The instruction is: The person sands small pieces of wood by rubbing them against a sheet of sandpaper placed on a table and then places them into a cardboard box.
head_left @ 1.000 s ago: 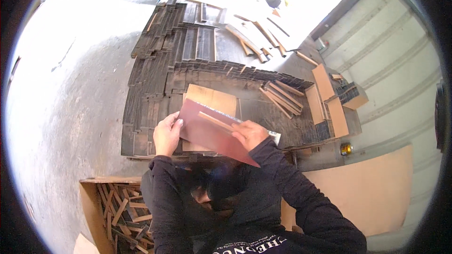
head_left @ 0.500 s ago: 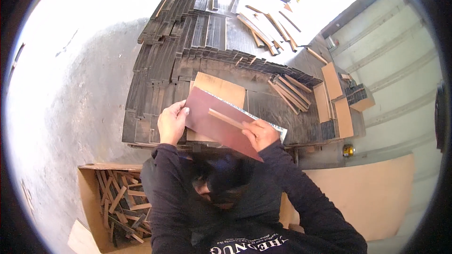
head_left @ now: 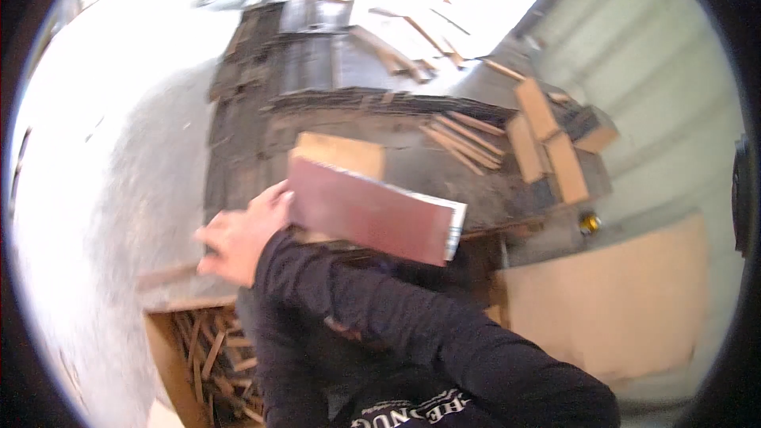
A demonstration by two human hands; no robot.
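A reddish-brown sheet of sandpaper slants over the near edge of the work table, its pale printed back showing along the far and right edges. My left hand pinches its left end; most of that hand is hidden behind my right arm. Crossing over to the left, my right hand is blurred, with its fingers apart. Just beyond those fingers is a smeared light-brown bar; whether it is the wooden strip cannot be told. Under the sandpaper lies a tan board.
A cardboard box of short wooden strips stands at lower left. Dark strips are stacked along the table's left and far sides. Loose strips and tan boxes sit at right, above a large tan sheet.
My right hand has left the sandpaper and swung across to the left; the wooden strip is gone from the sheet. The view has shifted, and the left hand still holds the sandpaper.
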